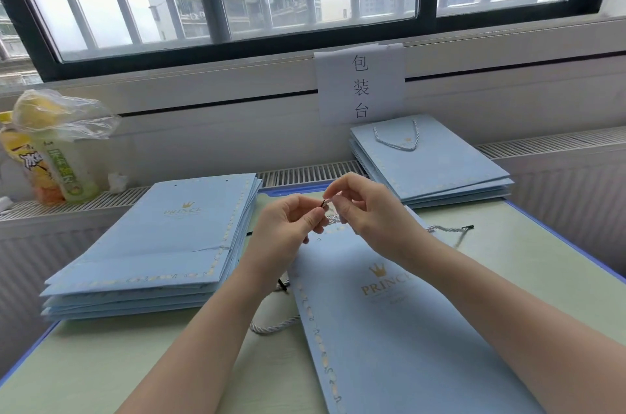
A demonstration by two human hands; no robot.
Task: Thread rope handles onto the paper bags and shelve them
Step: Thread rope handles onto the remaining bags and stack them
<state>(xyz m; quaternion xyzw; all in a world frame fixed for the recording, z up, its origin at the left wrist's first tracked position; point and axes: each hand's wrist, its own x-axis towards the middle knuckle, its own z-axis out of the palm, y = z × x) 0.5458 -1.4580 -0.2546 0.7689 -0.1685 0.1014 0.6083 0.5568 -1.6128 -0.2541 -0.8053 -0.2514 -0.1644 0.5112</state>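
Pale twisted rope handle (330, 218) is pinched between both hands above the top edge of the flat blue paper bag (389, 322): right hand (364, 210) fingertips curled on its black-tipped end, left hand (291, 225) thumb and forefinger gripping just beneath, both forearms reaching forward over the table (542, 264)

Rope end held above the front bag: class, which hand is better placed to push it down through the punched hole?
The right hand, probably. Its fingertips pinch the rope's tip above the hole in the bag; the left hand grips the rope lower down.
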